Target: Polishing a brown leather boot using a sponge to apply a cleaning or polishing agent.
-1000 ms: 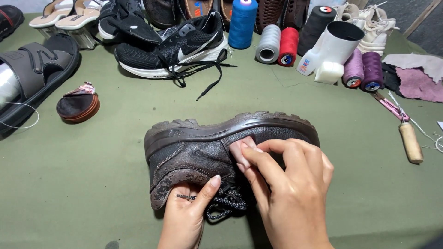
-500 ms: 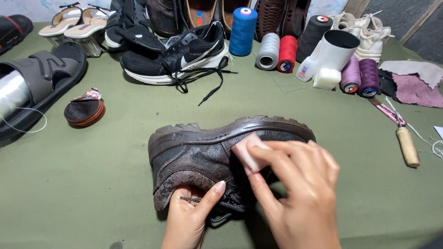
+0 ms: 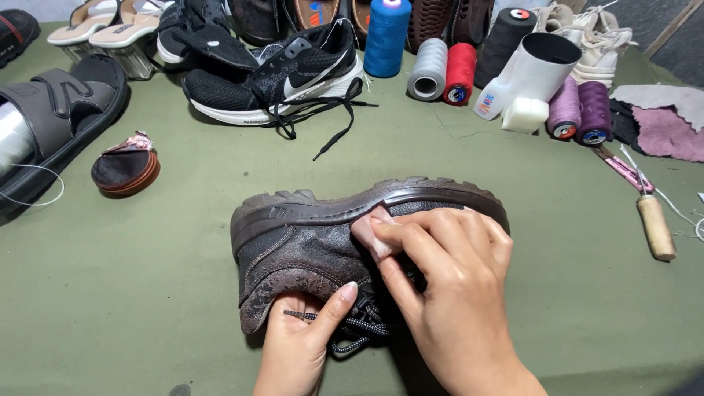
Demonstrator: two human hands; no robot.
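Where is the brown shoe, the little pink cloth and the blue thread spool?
brown shoe (image 3: 301, 249), head view, on its worn leather side near the heel.
pink cloth (image 3: 367, 233), head view, on the folded bit pressed against the shoe.
blue thread spool (image 3: 387, 37), head view, on the middle of its wound thread.

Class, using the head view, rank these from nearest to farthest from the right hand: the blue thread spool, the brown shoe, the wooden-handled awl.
1. brown shoe, touching the right hand.
2. wooden-handled awl, off to the right.
3. blue thread spool, far back, centre.
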